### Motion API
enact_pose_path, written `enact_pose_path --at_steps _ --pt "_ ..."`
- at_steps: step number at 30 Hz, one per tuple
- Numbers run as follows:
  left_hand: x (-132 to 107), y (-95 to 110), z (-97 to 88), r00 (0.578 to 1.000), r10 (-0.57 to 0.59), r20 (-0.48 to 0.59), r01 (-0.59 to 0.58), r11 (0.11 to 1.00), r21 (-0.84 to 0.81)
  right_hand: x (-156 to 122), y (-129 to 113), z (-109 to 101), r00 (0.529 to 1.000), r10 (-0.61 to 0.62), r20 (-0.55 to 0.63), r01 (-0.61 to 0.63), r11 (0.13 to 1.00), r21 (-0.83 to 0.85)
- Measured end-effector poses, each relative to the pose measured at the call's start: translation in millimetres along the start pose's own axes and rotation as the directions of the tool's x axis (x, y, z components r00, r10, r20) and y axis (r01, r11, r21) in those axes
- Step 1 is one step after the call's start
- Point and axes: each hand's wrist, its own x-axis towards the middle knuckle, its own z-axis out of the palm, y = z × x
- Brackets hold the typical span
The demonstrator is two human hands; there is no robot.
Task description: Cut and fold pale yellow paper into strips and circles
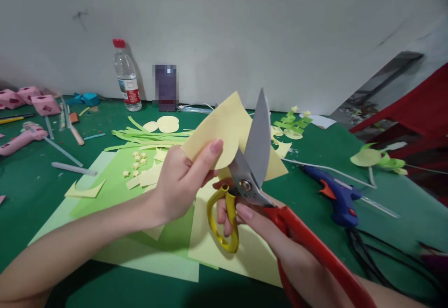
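My left hand [185, 177] pinches a pale yellow sheet of paper [217, 126] between thumb and fingers, holding it above the table. My right hand [276, 233] grips large red-handled scissors [259, 140]. Their steel blades are spread, with the paper between them and a curved cut edge beside the pivot. A yellow loop [232, 219] sits at my right fingers, some of which show through it; I cannot tell whether it belongs to the scissors. Underneath lie a yellow sheet [252, 256] and a green sheet [94, 191]. Small paper stars [136, 163] lie left of my left hand.
Green paper strips [140, 137] and yellow paper circles [168, 124] lie behind. A water bottle [128, 79] and a phone [165, 86] stand by the wall. A blue glue gun [336, 196] with its cable is on the right, a pink glue gun [24, 140] on the left.
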Motion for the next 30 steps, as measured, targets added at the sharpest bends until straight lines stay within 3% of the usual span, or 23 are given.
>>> enact_pose_path --at_steps 6,10,15,20,24,30 --pt "-11.5 -0.6 6.0 1.0 -0.008 0.016 0.007 0.998 0.061 0.0 4.3 4.3 0.999 0.014 -0.048 -0.014 1.0 -0.012" --pt "-14.1 1.9 6.1 1.0 0.01 0.027 -0.014 0.992 0.125 2.1 5.2 3.1 0.999 -0.049 -0.01 0.048 0.995 -0.083" --pt "-13.2 5.1 4.7 0.993 0.036 0.113 -0.05 0.991 0.122 1.3 5.8 0.5 0.996 -0.073 -0.044 0.067 0.989 -0.128" --pt "-11.1 5.4 3.4 0.975 0.165 0.145 -0.181 0.978 0.103 1.1 5.1 1.6 0.994 -0.086 -0.072 0.077 0.99 -0.119" --pt "-8.1 7.1 1.2 0.936 0.288 0.204 -0.324 0.929 0.178 -0.2 4.1 1.3 0.992 -0.088 -0.09 0.071 0.982 -0.178" --pt "-4.9 10.8 -0.8 0.912 0.331 0.244 -0.377 0.909 0.178 -0.1 0.7 -1.7 0.991 -0.125 -0.053 0.108 0.963 -0.248"
